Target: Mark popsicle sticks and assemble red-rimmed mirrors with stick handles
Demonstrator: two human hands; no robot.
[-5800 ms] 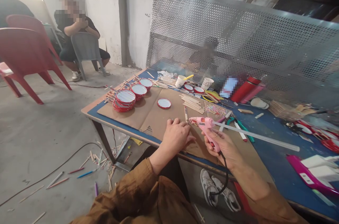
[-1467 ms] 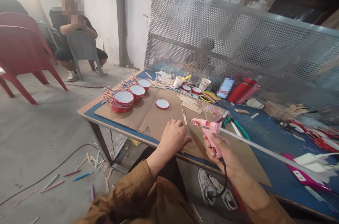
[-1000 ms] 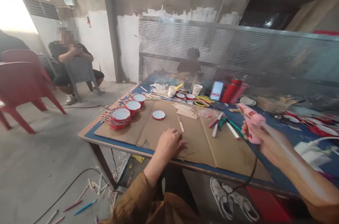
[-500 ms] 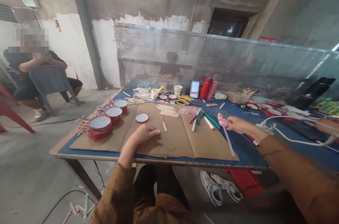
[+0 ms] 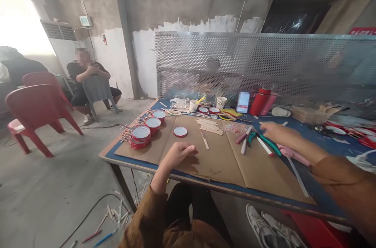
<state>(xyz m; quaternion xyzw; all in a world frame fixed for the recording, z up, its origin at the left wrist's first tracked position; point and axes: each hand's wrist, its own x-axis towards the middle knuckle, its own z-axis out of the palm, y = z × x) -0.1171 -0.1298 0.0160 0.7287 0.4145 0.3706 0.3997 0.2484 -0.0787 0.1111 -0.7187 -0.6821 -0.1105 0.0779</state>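
Observation:
My left hand rests on the cardboard sheet, fingers curled in and thumb laid along them, with nothing seen in it. Just beyond lies a small red-rimmed disc with a white face. To its right is a single wooden stick. My right hand reaches over the right part of the table, fingers stretched out, close to the teal-handled pliers and some markers. Partly under my right forearm lies a pink tool like a glue gun, beside a whitish translucent stick.
Stacked red-rimmed drums with sticks stand at the left. A pile of wooden sticks, paper cups, a phone and a red bottle are farther back. A perforated metal screen borders the table. A person sits by a grey chair.
The view has swung left. My right hand has come off the pink tool and moved left towards the pliers and markers. My left hand stays on the cardboard.

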